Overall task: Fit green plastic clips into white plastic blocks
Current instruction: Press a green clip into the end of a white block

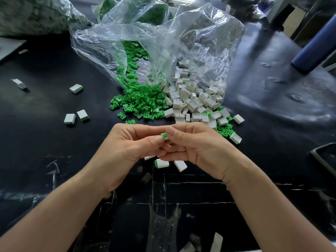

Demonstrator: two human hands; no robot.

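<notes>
Centre frame, the left hand and right hand meet, fingertips of both pinched on a clip with a sliver of block under it. Just below lie two fitted blocks. The bare table opens left and right. Beyond, the clip pile touches the block pile, both spilling from a bag at upper centre.

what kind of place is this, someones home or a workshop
Probably a small assembly workshop: a scuffed black worktable carries a clear plastic bag spilling bulk heaps of green plastic clips and white plastic blocks, while the left hand and right hand pinch a single block with a clip.
</notes>
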